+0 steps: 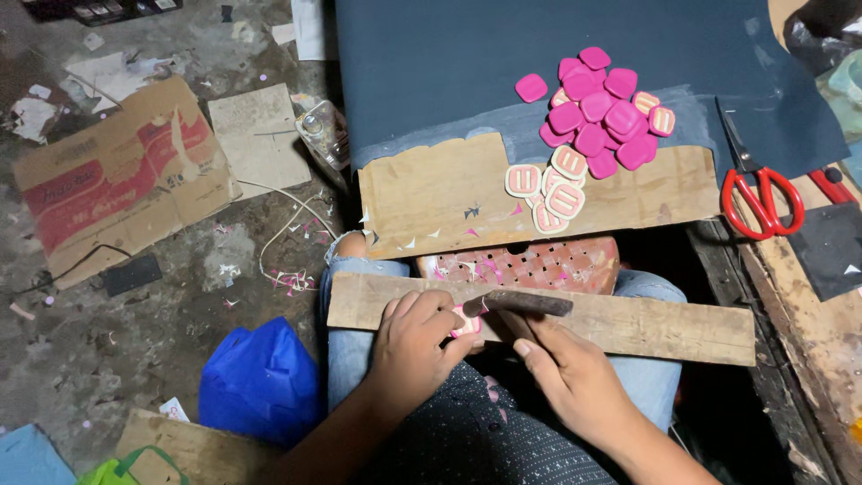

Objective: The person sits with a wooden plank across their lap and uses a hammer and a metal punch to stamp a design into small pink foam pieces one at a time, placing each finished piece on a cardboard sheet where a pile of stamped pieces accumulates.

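fingers [422, 310] pinching pink rounded piece [466, 321], wooden board [628, 325]

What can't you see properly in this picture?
Head view only:
- The small pink piece on the wooden board: mostly covered by the left hand, so its shape is unclear.
- The dark tool above the right hand: its working end is hidden at the piece.
- The red woven thing: half hidden under the work surface.
- The second red-handled tool: covered by dark sheet; red scissors lie beside it.

Red-handled steel scissors [761, 199] are lying far right of the grip, a crumpled blue plastic bag [260, 382] sitting lower left (floor level), flattened brown cardboard [117, 180] lying farther left.
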